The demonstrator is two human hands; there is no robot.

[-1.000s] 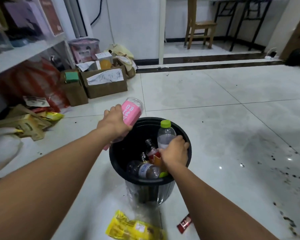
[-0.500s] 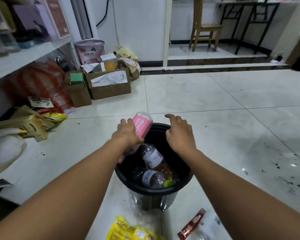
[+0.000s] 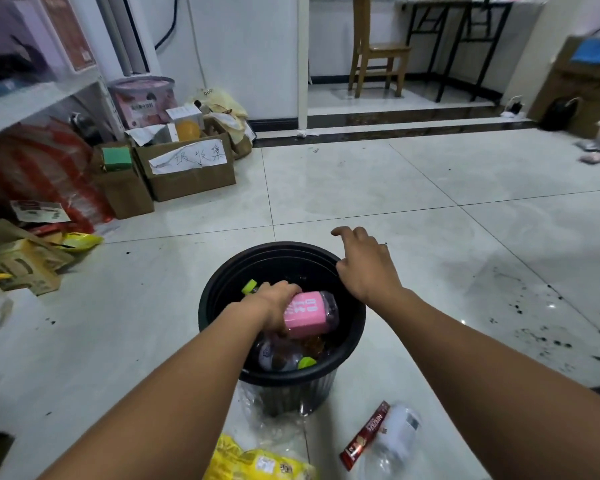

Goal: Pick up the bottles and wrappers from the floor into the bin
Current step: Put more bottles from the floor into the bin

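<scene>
A black round bin [image 3: 354, 336] stands on the tiled floor in front of me. My left hand [image 3: 274, 304] reaches inside its mouth and grips a bottle with a pink label [image 3: 307, 313], lying on its side. Under it lie other bottles with green caps [image 3: 280, 356]. My right hand [image 3: 366, 265] hovers over the bin's right rim with loose fingers, holding nothing. On the floor near me lie a yellow wrapper [image 3: 257, 462], a red stick wrapper [image 3: 364, 434] and a clear plastic bottle [image 3: 394, 441].
Cardboard boxes [image 3: 187, 168] and bags line the left wall under a white shelf [image 3: 32, 102]. Flattened cartons [image 3: 18, 261] lie at the left. A wooden chair [image 3: 378, 53] stands on a raised step at the back. Dark specks dot the floor at right.
My left hand has lowered the pink bottle from above the rim down into the bin. My right hand, which dropped its green-capped bottle in, has drawn off to the right rim.
</scene>
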